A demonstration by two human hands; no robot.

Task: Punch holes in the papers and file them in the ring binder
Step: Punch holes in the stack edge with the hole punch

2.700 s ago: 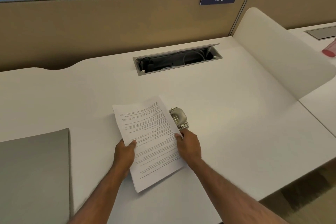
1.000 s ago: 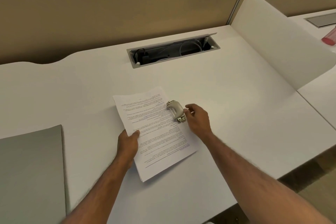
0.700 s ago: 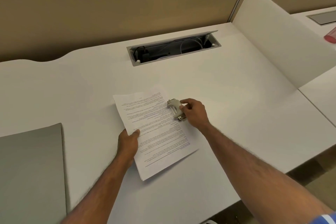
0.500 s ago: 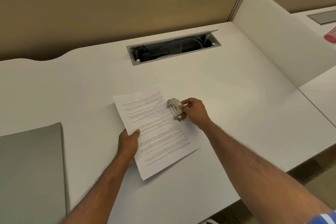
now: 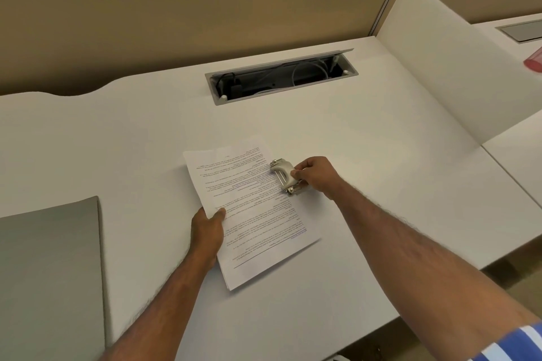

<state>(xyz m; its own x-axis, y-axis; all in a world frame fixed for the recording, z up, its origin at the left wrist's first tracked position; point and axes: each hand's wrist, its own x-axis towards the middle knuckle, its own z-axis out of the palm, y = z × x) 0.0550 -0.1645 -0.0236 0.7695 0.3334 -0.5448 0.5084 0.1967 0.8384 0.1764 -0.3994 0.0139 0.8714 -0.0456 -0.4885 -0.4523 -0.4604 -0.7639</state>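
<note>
Lining up papers (image 5: 252, 214) to punch
Left hand (image 5: 208, 228) is pinching their floppy edge; right hand (image 5: 315, 176) is gripping the hard hole punch (image 5: 283, 174) on them.

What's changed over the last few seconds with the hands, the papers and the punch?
The right hand left the right edge of the papers, moved up to the hole punch and now grips its outer side with its fingers. That edge seems tucked slightly further into the punch. The left hand holds the papers' left edge as before; the grey binder lies untouched at the left.
</note>
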